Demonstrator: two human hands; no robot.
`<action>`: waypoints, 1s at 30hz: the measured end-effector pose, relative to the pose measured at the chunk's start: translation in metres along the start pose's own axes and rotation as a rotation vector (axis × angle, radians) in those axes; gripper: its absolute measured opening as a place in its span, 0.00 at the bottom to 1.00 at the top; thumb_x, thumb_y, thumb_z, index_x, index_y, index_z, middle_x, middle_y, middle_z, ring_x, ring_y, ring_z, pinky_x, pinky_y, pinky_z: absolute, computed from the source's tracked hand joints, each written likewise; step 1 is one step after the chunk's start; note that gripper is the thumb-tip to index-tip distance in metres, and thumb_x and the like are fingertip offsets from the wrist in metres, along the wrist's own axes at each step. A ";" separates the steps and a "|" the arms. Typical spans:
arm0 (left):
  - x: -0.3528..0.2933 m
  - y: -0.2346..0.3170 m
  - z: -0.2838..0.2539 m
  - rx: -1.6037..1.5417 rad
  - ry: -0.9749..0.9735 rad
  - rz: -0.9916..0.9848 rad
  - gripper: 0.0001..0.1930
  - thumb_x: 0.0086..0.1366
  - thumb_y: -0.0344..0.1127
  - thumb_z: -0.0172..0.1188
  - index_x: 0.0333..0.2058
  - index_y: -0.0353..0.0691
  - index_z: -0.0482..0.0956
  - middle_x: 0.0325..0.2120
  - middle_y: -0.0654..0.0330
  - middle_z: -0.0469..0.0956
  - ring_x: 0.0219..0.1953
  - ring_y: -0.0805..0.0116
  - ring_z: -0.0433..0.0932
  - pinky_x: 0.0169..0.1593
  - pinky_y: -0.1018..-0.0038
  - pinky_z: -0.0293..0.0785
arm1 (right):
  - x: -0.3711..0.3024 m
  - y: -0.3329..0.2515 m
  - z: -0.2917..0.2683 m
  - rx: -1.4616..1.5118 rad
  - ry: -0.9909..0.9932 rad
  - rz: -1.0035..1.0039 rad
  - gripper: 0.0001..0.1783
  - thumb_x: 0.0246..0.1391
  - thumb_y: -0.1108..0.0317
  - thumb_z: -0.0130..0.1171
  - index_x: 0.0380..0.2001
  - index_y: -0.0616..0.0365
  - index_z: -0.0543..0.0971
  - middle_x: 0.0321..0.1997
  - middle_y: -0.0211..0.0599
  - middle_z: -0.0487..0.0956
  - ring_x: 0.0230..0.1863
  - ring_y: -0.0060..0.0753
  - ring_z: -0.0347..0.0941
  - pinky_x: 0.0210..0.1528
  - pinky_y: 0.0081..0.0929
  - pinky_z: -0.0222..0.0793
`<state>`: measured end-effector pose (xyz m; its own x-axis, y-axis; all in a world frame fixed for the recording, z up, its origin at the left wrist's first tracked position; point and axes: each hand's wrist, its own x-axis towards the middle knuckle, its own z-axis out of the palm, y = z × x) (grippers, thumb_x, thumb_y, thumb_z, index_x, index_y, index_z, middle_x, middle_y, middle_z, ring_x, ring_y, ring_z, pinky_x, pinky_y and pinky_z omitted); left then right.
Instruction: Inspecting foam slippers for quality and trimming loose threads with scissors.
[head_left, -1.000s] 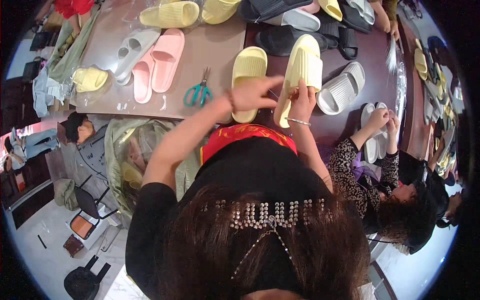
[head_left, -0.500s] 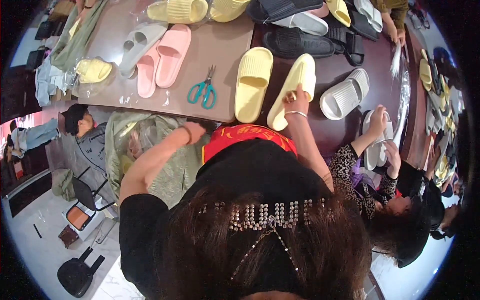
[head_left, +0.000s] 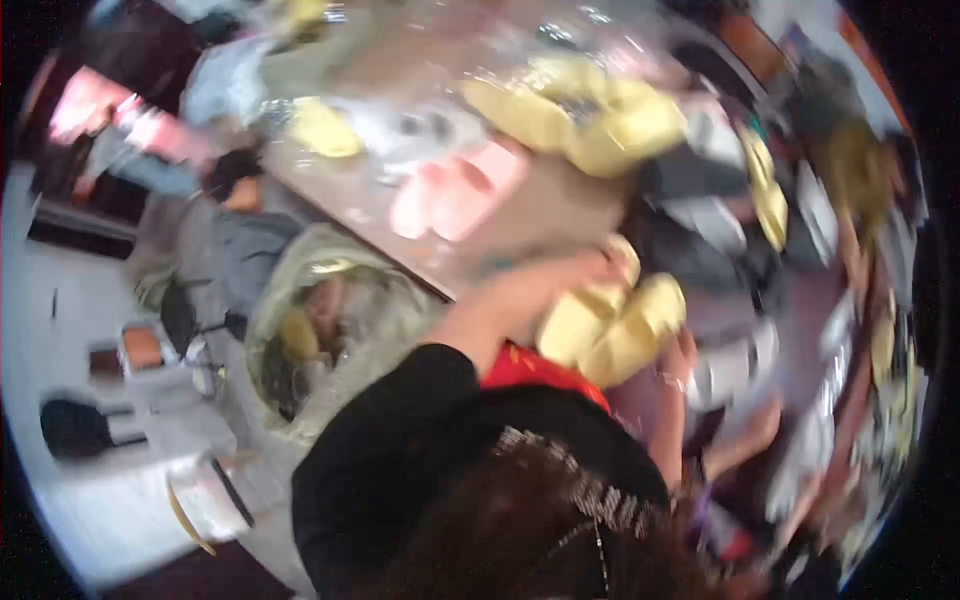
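Observation:
The picture is smeared by motion. Two yellow slippers (head_left: 640,345) lie side by side in front of me, close to my red apron (head_left: 530,372). At the outer edge of the right one is my right hand (head_left: 680,355), its fingers curled against it. My left arm crosses over the table, and my left hand (head_left: 612,262) is at the far end of the pair; blur hides how its fingers are set. A teal smudge, the scissors (head_left: 497,263), shows beside my left forearm.
Pink slippers (head_left: 460,190) and more yellow slippers (head_left: 630,125) lie farther back on the table. A grey-white slipper (head_left: 735,365) is to the right, near another person's arm (head_left: 745,440). At the left stands a large open greenish sack (head_left: 385,370) with things inside.
The view has swung, blurring everything. My left hand has moved from beside the apron to the yellow slippers. These now sit closer together and nearer me; my right hand has shifted to the right one's edge.

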<state>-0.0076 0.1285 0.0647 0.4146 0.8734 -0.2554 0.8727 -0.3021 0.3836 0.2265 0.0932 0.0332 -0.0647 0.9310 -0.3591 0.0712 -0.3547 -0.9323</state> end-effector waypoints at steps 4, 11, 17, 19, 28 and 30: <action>-0.007 0.023 -0.021 0.029 -0.098 0.033 0.28 0.36 0.55 0.57 0.36 0.44 0.75 0.35 0.51 0.73 0.40 0.56 0.71 0.43 0.66 0.66 | 0.040 0.010 -0.026 -0.789 -0.095 -0.302 0.21 0.46 0.61 0.51 0.43 0.61 0.69 0.35 0.42 0.69 0.35 0.35 0.65 0.39 0.28 0.61; -0.122 -0.025 -0.036 -0.204 0.204 -0.173 0.23 0.48 0.52 0.53 0.36 0.39 0.71 0.28 0.49 0.73 0.32 0.53 0.72 0.36 0.63 0.66 | 0.127 0.062 -0.076 -0.987 -0.256 -0.732 0.13 0.44 0.60 0.54 0.27 0.59 0.74 0.34 0.45 0.69 0.32 0.39 0.66 0.33 0.36 0.64; -0.212 -0.033 -0.029 -0.852 0.724 -0.488 0.18 0.48 0.45 0.56 0.29 0.34 0.70 0.19 0.54 0.71 0.23 0.66 0.70 0.27 0.72 0.65 | 0.083 0.033 -0.056 -0.119 -0.170 -0.018 0.18 0.44 0.57 0.55 0.33 0.60 0.72 0.33 0.41 0.71 0.31 0.37 0.69 0.27 0.30 0.67; -0.215 -0.019 -0.021 -1.183 1.005 -0.420 0.19 0.45 0.47 0.58 0.22 0.34 0.68 0.15 0.54 0.68 0.19 0.66 0.68 0.24 0.71 0.62 | 0.048 0.009 -0.027 0.092 -0.003 0.160 0.20 0.44 0.57 0.56 0.34 0.61 0.71 0.33 0.41 0.71 0.30 0.37 0.70 0.26 0.28 0.68; -0.154 0.017 0.092 -0.772 1.103 -0.816 0.18 0.45 0.47 0.56 0.21 0.34 0.68 0.15 0.51 0.67 0.21 0.58 0.68 0.26 0.66 0.62 | 0.017 0.069 0.024 -0.011 -0.001 0.190 0.20 0.42 0.56 0.58 0.18 0.66 0.72 0.17 0.34 0.71 0.19 0.27 0.65 0.21 0.21 0.63; -0.143 0.028 0.105 -0.802 1.019 -0.854 0.18 0.45 0.47 0.55 0.22 0.34 0.69 0.18 0.50 0.69 0.24 0.56 0.69 0.28 0.65 0.63 | 0.020 0.085 0.021 -0.050 -0.023 0.034 0.19 0.42 0.57 0.58 0.21 0.67 0.72 0.18 0.36 0.72 0.19 0.27 0.65 0.21 0.22 0.63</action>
<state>-0.0158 -0.0444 0.0190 -0.7516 0.6552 -0.0755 0.2500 0.3890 0.8867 0.2104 0.0802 -0.0546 -0.0845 0.9160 -0.3923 0.1237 -0.3810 -0.9163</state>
